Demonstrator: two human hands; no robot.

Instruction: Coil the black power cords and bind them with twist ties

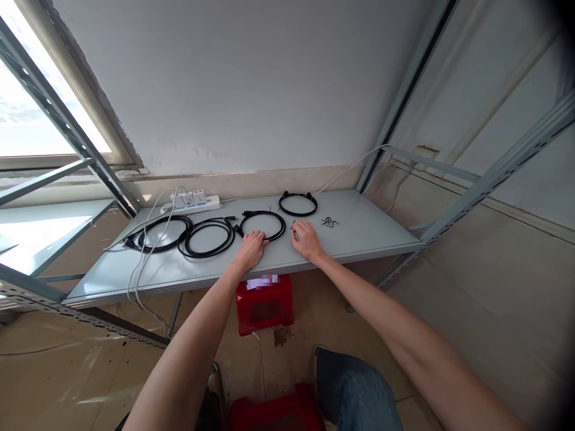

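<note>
Several coiled black cables lie in a row on a pale metal shelf [368, 230]. My left hand [252, 247] rests with curled fingers on the near edge of the middle coil [262, 225]. My right hand [305, 238] lies just right of that coil, fingers bent, touching a small dark piece I cannot make out. A smaller coil [297, 204] sits behind my right hand. Two larger coils [206, 237] [162, 233] lie to the left. A tangle of black ties [329, 222] sits right of my right hand.
A white power strip [193, 202] with white cords sits at the shelf's back left. Slanted metal uprights [494, 176] frame the shelf. A red stool [265, 302] stands beneath, another red stool [278, 413] near my knee. A window is at the left.
</note>
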